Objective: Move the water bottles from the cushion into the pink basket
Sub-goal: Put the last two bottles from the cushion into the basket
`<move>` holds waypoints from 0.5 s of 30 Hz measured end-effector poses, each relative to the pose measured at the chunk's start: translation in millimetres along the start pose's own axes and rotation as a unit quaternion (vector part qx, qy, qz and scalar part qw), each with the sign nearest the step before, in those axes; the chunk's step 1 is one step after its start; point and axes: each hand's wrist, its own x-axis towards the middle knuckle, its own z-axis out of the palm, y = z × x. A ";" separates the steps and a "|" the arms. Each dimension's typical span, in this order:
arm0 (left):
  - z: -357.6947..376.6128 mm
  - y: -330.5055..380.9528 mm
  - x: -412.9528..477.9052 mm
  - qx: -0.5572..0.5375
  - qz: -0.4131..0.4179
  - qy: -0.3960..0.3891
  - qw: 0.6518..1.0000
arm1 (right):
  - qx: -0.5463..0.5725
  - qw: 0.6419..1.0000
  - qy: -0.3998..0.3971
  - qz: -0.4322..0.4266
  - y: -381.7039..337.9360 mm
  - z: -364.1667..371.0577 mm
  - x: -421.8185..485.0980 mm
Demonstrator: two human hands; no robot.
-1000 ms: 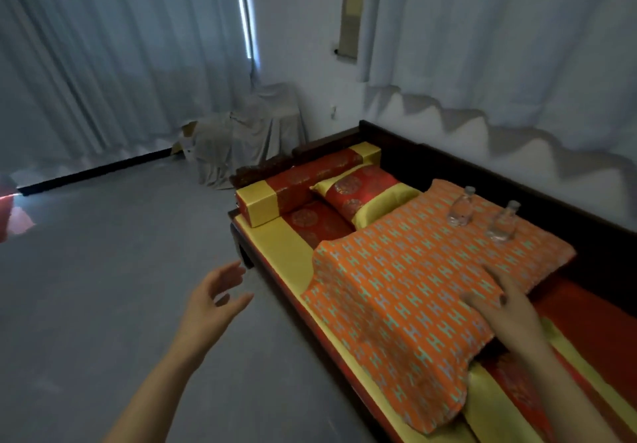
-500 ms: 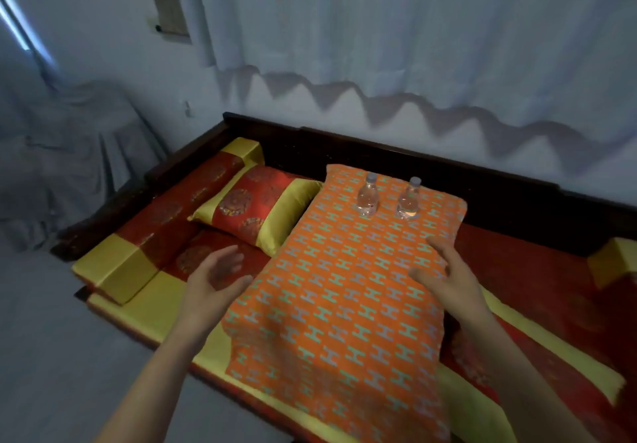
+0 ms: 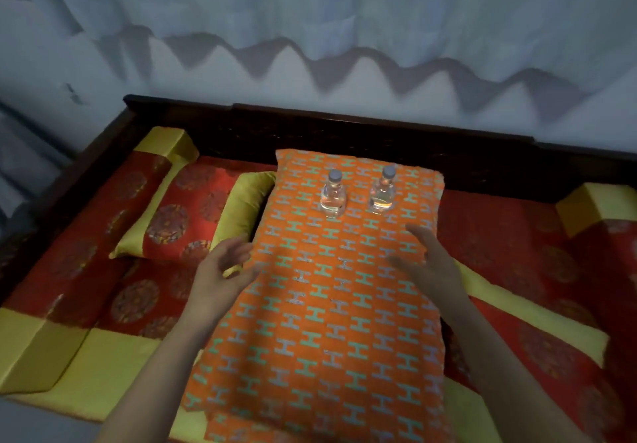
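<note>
Across the top of the frame a pale curtain [image 3: 344, 11] hangs before the wall, and below it the dark wooden bench [image 3: 379, 135] runs from the left edge to the right edge. On the bench lies a red and yellow mattress [image 3: 499, 235]. In the middle, from the centre down to the bottom edge, you see the long orange cushion [image 3: 327, 322]. Its cloth repeats one motif shaped like the letter H, in green and grey. To the left of its upper end lies a red pillow [image 3: 186, 222] with yellow ends. Your left hand [image 3: 220, 273] is at the left edge of the cushion and your right hand [image 3: 431, 263] is over its right side. Both have the fingers spread and relaxed and hold nothing. The two water bottles stand upright on the upper end of the cushion, side by side and a little apart: the left bottle [image 3: 333, 196] and the right bottle [image 3: 382, 192]. Any writing on them is too small to read.
</note>
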 end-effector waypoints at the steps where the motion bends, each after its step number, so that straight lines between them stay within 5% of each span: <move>1: 4.9 -3.6 11.5 -0.001 -0.003 -0.014 1.000 | -0.003 1.000 0.001 0.005 4.0 1.2 5.3; 15: 145.9 -36.1 247.3 0.070 -0.021 -0.164 0.984 | -0.043 0.992 0.030 0.119 36.8 33.5 212.6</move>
